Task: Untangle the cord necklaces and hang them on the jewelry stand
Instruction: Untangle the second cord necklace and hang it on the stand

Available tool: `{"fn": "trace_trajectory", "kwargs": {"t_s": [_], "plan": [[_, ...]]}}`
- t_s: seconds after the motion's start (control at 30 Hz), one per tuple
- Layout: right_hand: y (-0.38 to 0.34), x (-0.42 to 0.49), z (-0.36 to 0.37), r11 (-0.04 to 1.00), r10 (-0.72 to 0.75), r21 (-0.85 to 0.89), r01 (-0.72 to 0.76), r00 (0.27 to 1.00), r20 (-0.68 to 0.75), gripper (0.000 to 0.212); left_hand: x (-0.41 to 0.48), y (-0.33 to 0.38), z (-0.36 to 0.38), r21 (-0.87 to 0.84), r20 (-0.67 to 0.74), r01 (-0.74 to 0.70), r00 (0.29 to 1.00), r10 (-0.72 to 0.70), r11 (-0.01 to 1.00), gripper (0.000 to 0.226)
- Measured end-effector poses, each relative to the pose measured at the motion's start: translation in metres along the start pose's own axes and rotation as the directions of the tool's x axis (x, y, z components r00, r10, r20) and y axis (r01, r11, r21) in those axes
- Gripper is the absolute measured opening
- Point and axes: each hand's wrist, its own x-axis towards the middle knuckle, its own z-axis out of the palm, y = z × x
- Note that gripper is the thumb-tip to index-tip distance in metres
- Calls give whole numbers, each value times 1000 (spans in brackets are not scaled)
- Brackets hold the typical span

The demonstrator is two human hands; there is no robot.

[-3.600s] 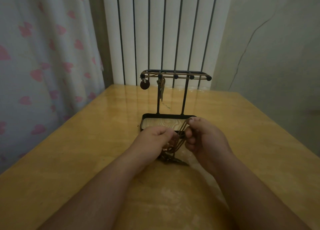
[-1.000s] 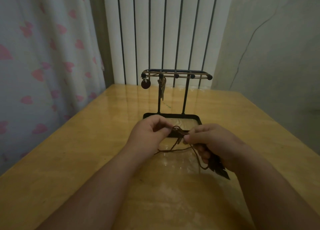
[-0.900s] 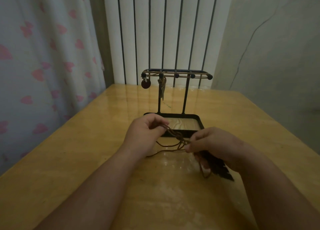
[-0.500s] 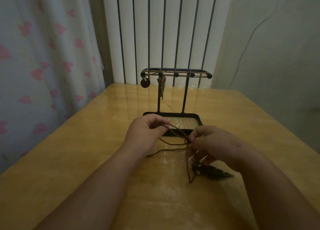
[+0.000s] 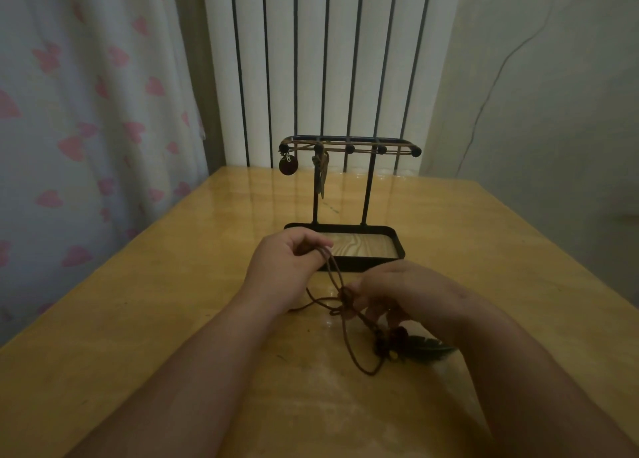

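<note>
pendant: dark feather (image 5: 428, 348) plus beads, low over the bench (image 5: 173, 319) beside our right wrist.
handling: we judge the cord necklace (image 5: 334, 272) light, limp and snag-prone. Best held either side of the knot, not by the pendant.
look: thin brown cord, doubled strands, slack loop.
right hand (image 5: 411, 295): pinches the knot.
left hand (image 5: 285, 260): pinches the upper strands, taut.
jewelry stand (image 5: 349, 145): behind our hands, two pendants hung at its left end.

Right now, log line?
left hand pinches cord | right hand pinches knot | feather on table | stand: two hung
</note>
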Motion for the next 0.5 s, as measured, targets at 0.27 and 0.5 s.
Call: {"fn": "trace_trajectory", "kwargs": {"t_s": [0.27,0.5], "plan": [[5,5,9,1000,8,-12,-10,993,-115,15,1,0,-1,19,-29,10,1000,-9,1000,41],[6,6,6,932,104,358,-54,987,-122,15,-7,4,-1,162,7,-177,984,179,971,31]]}}
